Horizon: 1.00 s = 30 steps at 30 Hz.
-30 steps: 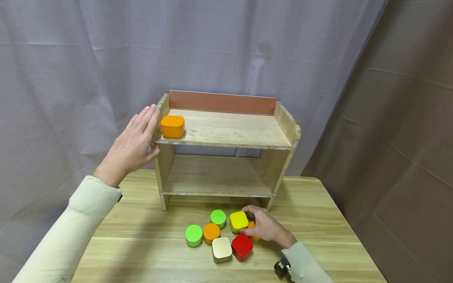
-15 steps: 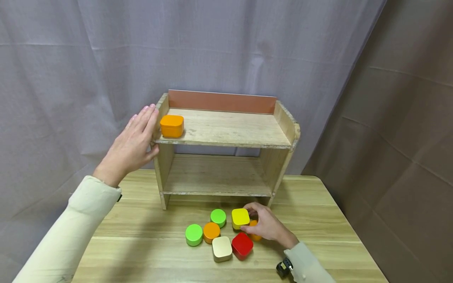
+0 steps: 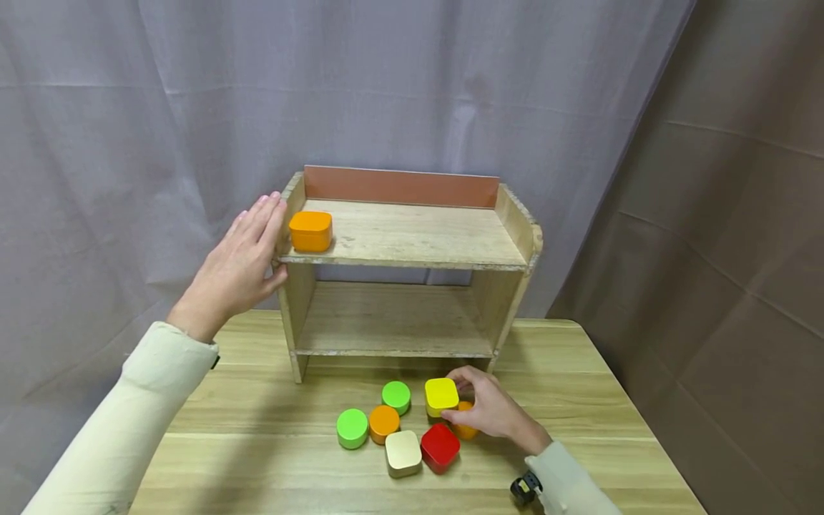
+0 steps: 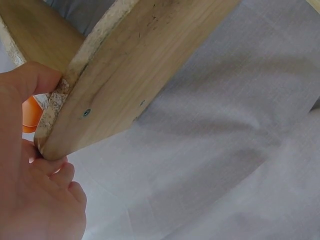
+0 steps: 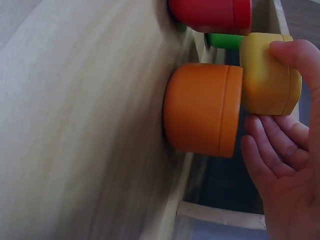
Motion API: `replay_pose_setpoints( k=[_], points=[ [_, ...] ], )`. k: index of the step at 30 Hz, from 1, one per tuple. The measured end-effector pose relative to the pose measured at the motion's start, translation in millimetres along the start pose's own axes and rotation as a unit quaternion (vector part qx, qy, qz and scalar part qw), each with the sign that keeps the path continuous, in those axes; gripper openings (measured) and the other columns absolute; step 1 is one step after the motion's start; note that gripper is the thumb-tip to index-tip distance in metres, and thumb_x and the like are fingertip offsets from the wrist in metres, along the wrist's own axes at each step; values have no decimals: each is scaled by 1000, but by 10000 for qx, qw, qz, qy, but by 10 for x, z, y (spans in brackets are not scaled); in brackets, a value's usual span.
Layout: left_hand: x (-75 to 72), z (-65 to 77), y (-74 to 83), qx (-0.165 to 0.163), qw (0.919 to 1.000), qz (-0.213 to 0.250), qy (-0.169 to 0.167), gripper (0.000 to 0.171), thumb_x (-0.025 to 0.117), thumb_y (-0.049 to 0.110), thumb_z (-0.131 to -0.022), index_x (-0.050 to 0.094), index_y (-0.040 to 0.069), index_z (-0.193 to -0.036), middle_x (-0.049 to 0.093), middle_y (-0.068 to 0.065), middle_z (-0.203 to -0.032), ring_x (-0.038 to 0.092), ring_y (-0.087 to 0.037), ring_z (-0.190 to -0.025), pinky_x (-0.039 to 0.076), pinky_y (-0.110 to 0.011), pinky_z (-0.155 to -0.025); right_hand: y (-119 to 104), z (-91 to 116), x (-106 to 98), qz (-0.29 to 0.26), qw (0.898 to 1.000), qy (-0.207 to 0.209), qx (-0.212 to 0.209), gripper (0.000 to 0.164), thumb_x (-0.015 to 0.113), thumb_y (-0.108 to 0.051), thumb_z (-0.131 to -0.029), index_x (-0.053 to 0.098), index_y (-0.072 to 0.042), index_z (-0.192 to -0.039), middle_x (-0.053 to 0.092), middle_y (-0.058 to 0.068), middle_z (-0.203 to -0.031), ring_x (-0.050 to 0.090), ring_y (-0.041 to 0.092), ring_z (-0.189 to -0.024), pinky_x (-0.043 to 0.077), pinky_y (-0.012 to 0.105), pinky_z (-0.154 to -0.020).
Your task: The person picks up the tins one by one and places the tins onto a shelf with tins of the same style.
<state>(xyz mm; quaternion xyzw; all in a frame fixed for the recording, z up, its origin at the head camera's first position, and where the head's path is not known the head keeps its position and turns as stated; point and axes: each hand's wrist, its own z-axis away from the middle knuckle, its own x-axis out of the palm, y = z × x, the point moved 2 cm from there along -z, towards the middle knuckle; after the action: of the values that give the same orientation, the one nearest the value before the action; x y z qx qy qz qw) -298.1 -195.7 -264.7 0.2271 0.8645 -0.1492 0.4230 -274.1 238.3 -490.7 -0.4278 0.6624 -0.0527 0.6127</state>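
Observation:
My right hand [image 3: 494, 409] pinches a yellow rounded-square lidded box [image 3: 441, 395] between thumb and fingers. In the right wrist view, the yellow box [image 5: 267, 75] sits higher than the orange round box [image 5: 202, 109] beside it, raised off the table. My left hand [image 3: 237, 261] holds the left side panel of a small two-tier wooden shelf [image 3: 412, 239]. From the left wrist, the thumb lies on the front edge of the panel [image 4: 115, 90], with fingers curled at its rounded corner. An orange rounded box [image 3: 311, 231] stands at the left end of the upper tier, close to that hand.
On the table [image 3: 257, 443], before the shelf, stand two green round boxes [image 3: 352, 428], an orange round box [image 3: 384, 423], a cream box [image 3: 403, 452] and a red box [image 3: 440, 448]. A grey curtain [image 3: 386, 86] hangs behind, a brown one [image 3: 721, 250] at right.
My right hand has lifted the yellow box slightly and carried it a little to the right. The left hand stays on the shelf's side panel.

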Motion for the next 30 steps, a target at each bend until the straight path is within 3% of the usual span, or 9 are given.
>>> replay_pose_setpoints(
  k=[5,15,23,30],
  points=[
    [-1,1,2,1,10000,-16,37,97,74,10,-88,19,-4,-166,22,-26,-174,27,-45,-160,28,-63,-129,-33,22,-65,86,9999,50,12,52,92,-30,-79,66,-12,-121,72,-3,-115,70,16,-101,63,33,-93],
    [0,9,9,23,9999,57,90,98,74,9,-87,18,-4,-166,23,-26,-173,28,-46,-159,28,-63,-130,-106,28,-188,157,9997,116,-143,54,92,-29,-78,67,-9,-121,73,0,-115,70,16,-100,64,46,-94],
    [-15,-5,21,-7,10000,77,45,98,74,9,-87,18,-4,-166,21,-26,-174,26,-45,-160,26,-63,-131,-200,19,-292,341,9992,186,-127,53,92,-34,-77,68,-12,-120,74,-3,-113,69,14,-99,63,33,-91],
    [-13,6,23,-85,9998,122,-100,100,75,9,-88,15,-3,-167,17,-25,-176,23,-44,-161,23,-63,-132,-263,1,-322,341,9991,217,-129,53,93,-35,-77,69,-13,-119,74,-4,-114,70,13,-99,62,30,-91]
  ],
)
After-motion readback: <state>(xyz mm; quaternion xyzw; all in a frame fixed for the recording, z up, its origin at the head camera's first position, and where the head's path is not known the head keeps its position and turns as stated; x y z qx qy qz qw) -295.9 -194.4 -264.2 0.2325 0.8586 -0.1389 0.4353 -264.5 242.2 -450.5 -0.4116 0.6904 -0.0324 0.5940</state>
